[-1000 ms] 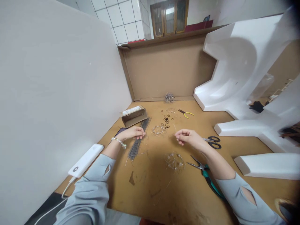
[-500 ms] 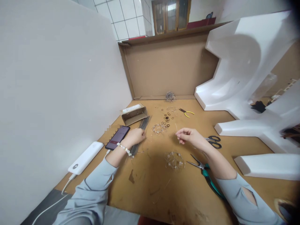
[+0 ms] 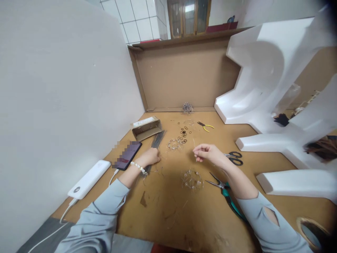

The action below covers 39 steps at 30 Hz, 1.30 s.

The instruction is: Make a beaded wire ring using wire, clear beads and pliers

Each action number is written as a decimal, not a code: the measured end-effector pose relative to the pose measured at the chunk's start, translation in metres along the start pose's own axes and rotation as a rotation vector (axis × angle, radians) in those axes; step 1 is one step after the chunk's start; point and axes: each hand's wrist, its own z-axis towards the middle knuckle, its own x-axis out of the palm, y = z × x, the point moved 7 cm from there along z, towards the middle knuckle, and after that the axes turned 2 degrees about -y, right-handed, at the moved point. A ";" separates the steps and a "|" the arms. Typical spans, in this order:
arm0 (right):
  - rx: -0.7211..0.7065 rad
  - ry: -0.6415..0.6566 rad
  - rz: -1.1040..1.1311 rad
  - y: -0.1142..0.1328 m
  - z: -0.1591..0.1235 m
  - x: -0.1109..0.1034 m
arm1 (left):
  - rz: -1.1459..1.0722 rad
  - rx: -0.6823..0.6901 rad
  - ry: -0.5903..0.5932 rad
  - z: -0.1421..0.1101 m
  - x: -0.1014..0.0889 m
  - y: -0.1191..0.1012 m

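Head view, left hand curled over grey wires, can't tell grip, right hand pinching thin wire, beaded ring beside green pliers.

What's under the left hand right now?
A bundle of grey wires: its far part shows beyond the left hand, and some of its near part beside the bracelet. The middle is covered, so whether the hand grips any wire cannot be seen.

I'd call this a small craft workshop: on the brown-topped bench lie green-and-black long-nosed pliers, small yellow-handled pliers, black-handled scissors and a bundle of thin grey wires; the white square-tiled wall beyond looks rather homely.
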 end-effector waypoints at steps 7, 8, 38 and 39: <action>0.001 0.016 0.022 -0.004 0.003 0.001 | 0.006 -0.009 -0.026 -0.007 -0.004 -0.002; -0.004 0.017 0.022 -0.004 0.003 0.001 | 0.005 -0.011 -0.034 -0.007 -0.005 -0.002; 0.024 0.006 -0.012 -0.011 0.005 -0.003 | -0.432 0.124 -0.231 -0.007 -0.056 0.026; 0.026 0.007 -0.015 -0.011 0.005 -0.004 | -0.431 0.139 -0.190 -0.007 -0.055 0.025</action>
